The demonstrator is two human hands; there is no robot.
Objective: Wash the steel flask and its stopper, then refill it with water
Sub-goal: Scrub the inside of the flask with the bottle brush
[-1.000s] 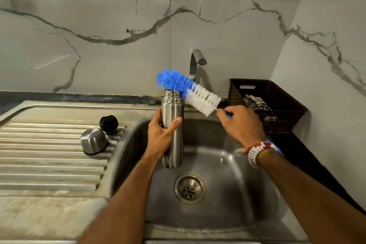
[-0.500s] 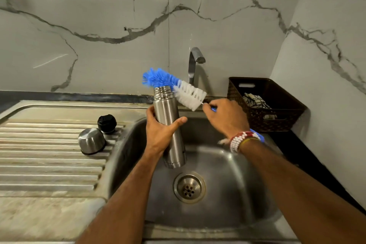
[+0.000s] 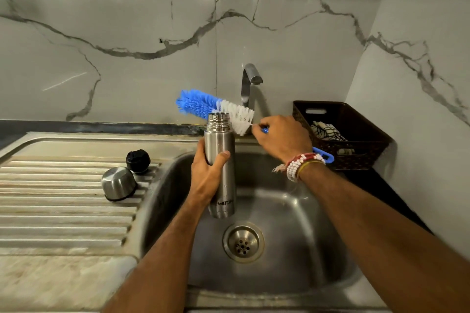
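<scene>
- Steel flask (image 3: 220, 140) upright, mouth open, over the sink (image 3: 162, 198) basin near its left wall; left hand (image 3: 207, 173) wrapped round its middle
- Right hand (image 3: 282, 138) pinches the bottle brush (image 3: 203, 105) by its handle; bristles lie crosswise at the mouth, not inside
- Stopper (image 3: 138, 161) and steel cup (image 3: 118, 183) sit on the drainboard (image 3: 63, 211) beside the basin's left rim
- Forcing the slanted brush in could lever the flask out of that single grip
</scene>
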